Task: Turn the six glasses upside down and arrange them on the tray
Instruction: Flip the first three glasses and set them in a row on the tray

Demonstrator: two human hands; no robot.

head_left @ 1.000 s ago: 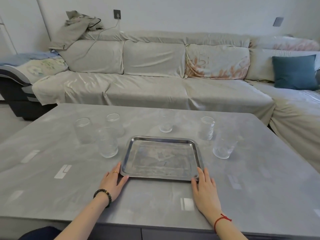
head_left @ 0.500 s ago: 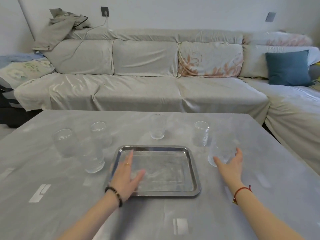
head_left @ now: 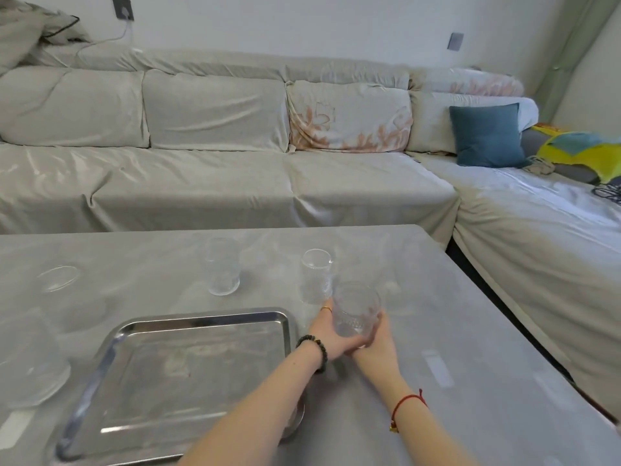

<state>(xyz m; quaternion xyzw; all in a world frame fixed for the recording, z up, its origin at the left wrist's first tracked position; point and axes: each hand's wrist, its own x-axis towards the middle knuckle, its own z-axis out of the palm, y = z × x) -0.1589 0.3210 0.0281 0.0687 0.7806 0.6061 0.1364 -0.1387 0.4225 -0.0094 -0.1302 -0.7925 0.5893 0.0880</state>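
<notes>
A steel tray (head_left: 188, 361) lies on the grey table with nothing on it. Just right of the tray, both hands hold one clear glass (head_left: 355, 309) upright: my left hand (head_left: 327, 332) grips its left side and my right hand (head_left: 376, 341) its right and base. Behind it stands a second upright glass (head_left: 316, 275), and a third (head_left: 222, 265) stands beyond the tray's far edge. At the left, a large blurred glass (head_left: 32, 358) sits near the edge of view, with another glass rim (head_left: 58, 278) farther back.
The grey table (head_left: 453, 381) ends at its right edge beside a covered corner sofa (head_left: 218, 183). A blue cushion (head_left: 487, 134) and yellow items (head_left: 581, 151) lie on the sofa's right part.
Both hands left the tray area and closed on the rightmost glass. The camera swung to the right and moved closer to the table.
</notes>
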